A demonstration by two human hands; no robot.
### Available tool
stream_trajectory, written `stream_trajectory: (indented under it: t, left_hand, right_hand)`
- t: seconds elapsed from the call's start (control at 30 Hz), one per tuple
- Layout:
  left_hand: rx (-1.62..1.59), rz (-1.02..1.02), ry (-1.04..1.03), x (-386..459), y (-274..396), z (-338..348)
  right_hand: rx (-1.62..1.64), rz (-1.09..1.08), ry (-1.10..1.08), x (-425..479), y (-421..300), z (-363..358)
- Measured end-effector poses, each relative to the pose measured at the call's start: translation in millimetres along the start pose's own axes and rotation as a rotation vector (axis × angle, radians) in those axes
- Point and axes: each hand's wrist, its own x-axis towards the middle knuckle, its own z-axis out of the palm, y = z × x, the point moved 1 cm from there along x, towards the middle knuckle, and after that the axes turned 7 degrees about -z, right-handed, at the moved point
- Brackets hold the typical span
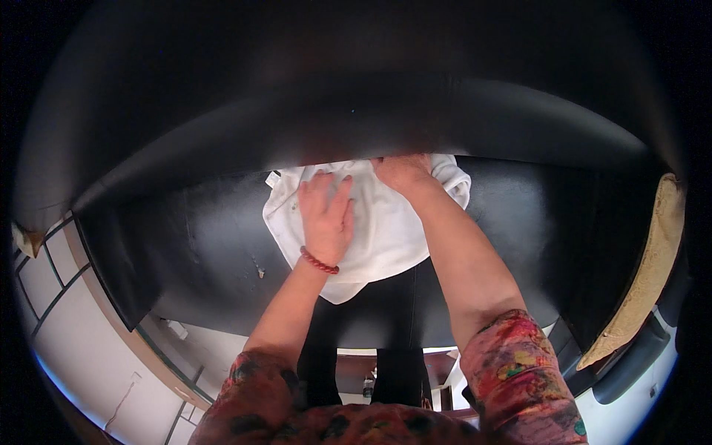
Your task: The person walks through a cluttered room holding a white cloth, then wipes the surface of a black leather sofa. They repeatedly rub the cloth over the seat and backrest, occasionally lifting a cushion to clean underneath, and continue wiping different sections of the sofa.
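Observation:
A white cloth (384,245) with a small tag at its left corner lies spread and wrinkled on the black leather sofa seat (222,233). Its far edge meets the crease under the backrest (356,122). On the cloth's left part rests my left hand (326,214), palm down with fingers apart, a red beaded bracelet (319,261) round the wrist. My right hand (405,169) presses the cloth at the crease. Its fingertips are hidden there, so their grip does not show.
A small pale crumb (261,273) sits on the seat left of the cloth. Yellow patterned fabric (639,283) covers something at the far right. The sofa's left end (111,267) borders a pale floor or wall area with dark lines. My legs in black stand against the seat's front.

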Motion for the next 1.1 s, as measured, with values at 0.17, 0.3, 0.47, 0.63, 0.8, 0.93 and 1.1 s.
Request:
stream_trajectory:
  t: [0.17, 0.3, 0.47, 0.63, 0.8, 0.93, 1.1]
  left_hand:
    - [0.083, -0.084, -0.168, 32.5, -4.2, 30.2]
    - [0.209, -0.105, -0.489, 78.5, -8.3, 41.9]
    - [0.111, -0.098, -0.489, 84.0, -11.7, 46.0]
    - [0.202, -0.199, -0.514, 89.2, -6.6, 50.6]
    - [-0.125, -0.07, -0.647, 72.1, 35.1, 44.8]
    - [0.014, -0.16, -0.902, 105.4, 76.4, 65.3]
    - [0.044, -0.147, -0.75, 112.4, 60.1, 96.9]
  right_hand:
    - [0.089, 0.0, -0.043, 4.8, -0.4, 3.0]
    - [0.144, 0.002, -0.028, 8.5, 2.0, -3.4]
    - [0.059, -0.091, 0.122, -2.2, 4.8, -6.8]
    - [-0.04, -0.133, 0.097, -24.8, 11.4, -13.9]
    - [-0.21, -0.056, 0.161, -64.4, 85.4, -28.2]
    - [-0.177, -0.018, 0.22, -61.3, 115.3, -31.6]
    - [-0.001, 0.106, 0.105, -18.4, 103.6, -41.0]
